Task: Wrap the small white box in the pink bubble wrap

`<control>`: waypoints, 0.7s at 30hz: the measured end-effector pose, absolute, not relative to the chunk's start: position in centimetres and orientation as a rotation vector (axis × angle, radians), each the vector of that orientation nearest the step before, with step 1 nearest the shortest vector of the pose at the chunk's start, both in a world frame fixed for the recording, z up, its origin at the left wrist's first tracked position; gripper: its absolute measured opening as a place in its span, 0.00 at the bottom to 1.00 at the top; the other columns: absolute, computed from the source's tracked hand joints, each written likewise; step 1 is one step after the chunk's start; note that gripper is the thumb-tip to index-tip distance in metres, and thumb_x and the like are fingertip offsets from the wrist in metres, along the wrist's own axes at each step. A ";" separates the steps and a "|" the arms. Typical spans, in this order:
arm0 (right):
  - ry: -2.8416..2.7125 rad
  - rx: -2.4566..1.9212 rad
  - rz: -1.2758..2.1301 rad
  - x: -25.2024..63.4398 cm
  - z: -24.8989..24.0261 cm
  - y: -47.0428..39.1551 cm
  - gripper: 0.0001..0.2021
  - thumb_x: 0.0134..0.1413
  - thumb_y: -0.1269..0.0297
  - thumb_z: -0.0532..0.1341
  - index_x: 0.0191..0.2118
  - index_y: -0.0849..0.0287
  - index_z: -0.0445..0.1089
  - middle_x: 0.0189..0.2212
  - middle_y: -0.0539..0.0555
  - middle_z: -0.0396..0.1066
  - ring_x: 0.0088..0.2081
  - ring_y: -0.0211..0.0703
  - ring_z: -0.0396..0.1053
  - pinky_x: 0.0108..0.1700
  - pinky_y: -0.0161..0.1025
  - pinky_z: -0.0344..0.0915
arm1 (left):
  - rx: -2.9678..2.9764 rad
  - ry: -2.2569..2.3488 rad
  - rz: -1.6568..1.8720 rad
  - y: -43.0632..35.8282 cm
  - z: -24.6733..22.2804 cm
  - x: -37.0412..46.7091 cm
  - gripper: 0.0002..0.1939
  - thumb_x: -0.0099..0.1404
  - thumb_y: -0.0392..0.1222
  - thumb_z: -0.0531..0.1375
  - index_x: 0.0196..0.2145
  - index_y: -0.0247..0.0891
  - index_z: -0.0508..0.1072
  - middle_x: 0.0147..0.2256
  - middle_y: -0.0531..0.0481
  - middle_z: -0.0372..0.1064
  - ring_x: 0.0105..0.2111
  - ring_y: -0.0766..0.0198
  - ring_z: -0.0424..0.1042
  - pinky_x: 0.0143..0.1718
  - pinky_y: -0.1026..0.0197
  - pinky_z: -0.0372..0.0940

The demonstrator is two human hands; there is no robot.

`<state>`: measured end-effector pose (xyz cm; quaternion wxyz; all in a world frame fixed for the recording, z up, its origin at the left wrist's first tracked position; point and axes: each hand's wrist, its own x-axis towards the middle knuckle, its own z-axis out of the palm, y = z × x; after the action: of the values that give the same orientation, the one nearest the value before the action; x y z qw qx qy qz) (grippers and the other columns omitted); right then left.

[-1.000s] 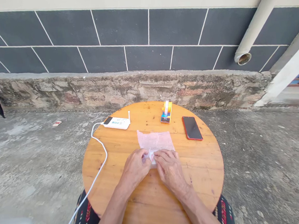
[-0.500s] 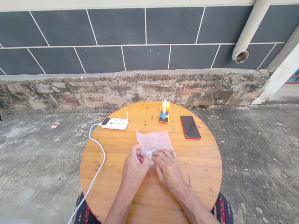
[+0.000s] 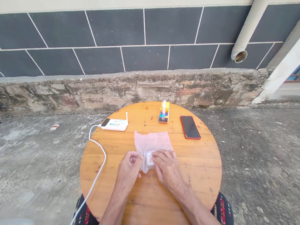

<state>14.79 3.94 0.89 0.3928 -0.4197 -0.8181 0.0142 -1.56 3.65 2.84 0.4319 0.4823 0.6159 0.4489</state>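
Observation:
A thin, translucent pinkish sheet of wrap (image 3: 152, 139) lies on the round wooden table, and a small white box (image 3: 150, 159) with a red mark rests on its near part. Between thumb and fingers, my left hand (image 3: 128, 168) pinches the wrap's near left edge, just left of the box. My right hand (image 3: 167, 166) lies over the box's right side, its fingertips pressing on the box and the wrap beside it.
Behind the wrap stands a tape dispenser (image 3: 164, 112). A red-edged phone (image 3: 190, 127) lies at the right. At the back left is a white device (image 3: 114, 124), whose white cable (image 3: 103, 157) runs down the table's left side.
My left hand has moved left and slightly down, drawing the wrap's edge with it, so more of the white box shows. My right hand has stayed almost still.

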 end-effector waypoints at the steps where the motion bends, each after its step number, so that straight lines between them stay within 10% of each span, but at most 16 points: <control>1: -2.077 -1.064 0.039 14.8 0.9 3.9 0.11 0.56 0.77 0.55 0.41 0.58 0.70 0.43 0.54 0.74 0.46 0.47 0.66 0.47 0.46 0.55 | 1.203 1.531 1.105 3.6 3.0 -1.6 0.14 0.57 0.51 0.57 0.32 0.36 0.65 0.20 0.56 0.65 0.18 0.68 0.67 0.15 0.69 0.61; 21: -2.106 -1.057 0.058 14.7 1.2 3.8 0.11 0.57 0.77 0.54 0.40 0.59 0.70 0.43 0.54 0.73 0.46 0.47 0.65 0.46 0.46 0.54 | 1.249 1.447 1.266 4.7 3.0 0.2 0.14 0.57 0.40 0.54 0.43 0.39 0.62 0.22 0.61 0.62 0.16 0.71 0.63 0.17 0.69 0.60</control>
<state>14.72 3.76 1.20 0.3821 -0.4144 -0.8257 0.0227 0.24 4.73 2.98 0.4118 0.4966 0.5751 0.5031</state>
